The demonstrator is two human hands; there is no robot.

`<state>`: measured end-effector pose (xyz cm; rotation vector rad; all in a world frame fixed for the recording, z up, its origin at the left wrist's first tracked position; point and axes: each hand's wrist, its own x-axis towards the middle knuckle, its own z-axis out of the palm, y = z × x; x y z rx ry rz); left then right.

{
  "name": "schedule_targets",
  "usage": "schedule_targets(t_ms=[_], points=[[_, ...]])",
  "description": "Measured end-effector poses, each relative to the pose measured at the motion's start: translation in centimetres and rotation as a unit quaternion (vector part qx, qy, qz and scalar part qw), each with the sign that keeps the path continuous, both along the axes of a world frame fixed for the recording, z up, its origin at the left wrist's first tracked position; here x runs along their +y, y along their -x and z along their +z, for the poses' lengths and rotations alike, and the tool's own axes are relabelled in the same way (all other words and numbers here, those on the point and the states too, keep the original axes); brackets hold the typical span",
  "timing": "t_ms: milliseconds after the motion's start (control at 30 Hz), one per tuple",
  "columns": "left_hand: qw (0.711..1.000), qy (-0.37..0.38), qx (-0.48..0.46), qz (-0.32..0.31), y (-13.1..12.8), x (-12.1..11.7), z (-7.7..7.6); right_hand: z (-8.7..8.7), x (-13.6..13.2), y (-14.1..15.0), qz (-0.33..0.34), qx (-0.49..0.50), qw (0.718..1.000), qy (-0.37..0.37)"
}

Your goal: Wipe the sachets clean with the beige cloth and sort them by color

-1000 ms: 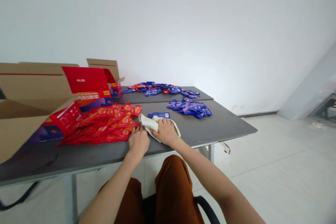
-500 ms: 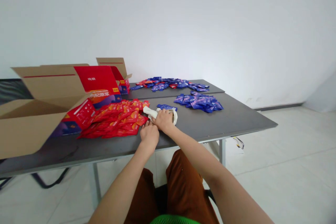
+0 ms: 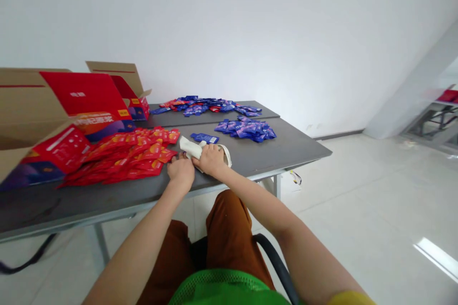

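Observation:
A white, glove-like cloth lies crumpled on the dark table, with a round, cuff-like opening at its right end. My right hand is closed over the middle of it, fingers wrapped round the fabric. Close beside, my left hand pinches the lower left edge of the same cloth, its fingertips partly hidden. Just behind the cloth is a single blue sachet. Left of my hands spreads a heap of red sachets.
Open red cartons stand at the left, flaps up. A pile of blue sachets sits to the right, and a mixed red and blue pile lies on the far table. The table ends at a right corner.
The view has turned to the right, so everything sits further left in the picture. Both hands stay on the white cloth, and more of the blue sachet behind it shows.

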<state>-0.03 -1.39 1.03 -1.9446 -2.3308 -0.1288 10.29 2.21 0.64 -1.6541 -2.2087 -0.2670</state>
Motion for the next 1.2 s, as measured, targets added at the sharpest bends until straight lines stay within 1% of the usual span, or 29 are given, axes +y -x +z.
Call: schedule_targets(t_ms=[100, 167, 233, 300, 367, 433, 567, 667, 767, 867, 933, 1033, 1133, 1200], points=[[0.998, 0.02, -0.026, 0.059, -1.1, 0.5, 0.8, 1.1, 1.9, 2.3, -0.025, 0.006, 0.998, 0.063], [0.997, 0.027, -0.023, 0.068, -1.4, 0.8, 1.0, 1.7, 2.8, 3.5, -0.045, 0.002, 0.995, 0.094], [0.998, 0.028, -0.008, 0.058, -1.3, 0.8, 0.9, 1.9, 3.2, 4.0, -0.058, 0.004, 0.993, 0.1], [0.999, 0.026, 0.016, 0.027, -0.9, 0.7, 0.7, 1.6, 3.0, 3.8, -0.058, 0.009, 0.995, 0.078], [0.999, 0.029, 0.044, -0.009, -0.7, 0.5, 0.7, 1.0, 2.3, 3.0, -0.042, 0.01, 0.998, 0.052], [0.997, 0.042, 0.061, -0.023, -0.7, 0.4, 0.7, 0.4, 1.2, 2.0, -0.03, 0.007, 0.999, 0.026], [0.998, 0.056, 0.04, 0.015, -1.0, 0.4, 0.9, -0.1, -0.5, 0.2, -0.026, -0.015, 0.999, -0.01], [0.998, 0.038, 0.026, 0.05, -1.1, 0.5, 0.7, 0.1, -0.5, 0.0, -0.021, -0.012, 1.0, 0.005], [0.997, 0.035, 0.013, 0.072, -1.1, 0.7, 0.5, 1.0, 0.6, 0.9, -0.025, -0.009, 0.998, 0.049], [0.996, 0.051, 0.007, 0.075, -1.2, 0.9, 0.5, 1.9, 1.6, 2.5, -0.032, -0.014, 0.996, 0.083], [0.996, 0.052, 0.003, 0.074, -1.1, 0.9, 0.5, 2.2, 2.0, 3.2, -0.04, -0.015, 0.995, 0.092], [0.997, 0.041, -0.009, 0.067, -1.0, 0.7, 0.4, 1.9, 1.8, 2.8, -0.029, -0.012, 0.996, 0.082], [0.998, 0.026, -0.017, 0.061, -0.8, 0.6, 0.3, 1.0, 1.0, 1.1, 0.016, -0.016, 0.999, 0.043], [0.998, 0.022, -0.021, 0.063, -0.9, 0.5, 0.3, 0.5, 0.3, -0.1, 0.023, -0.017, 0.999, 0.023]])
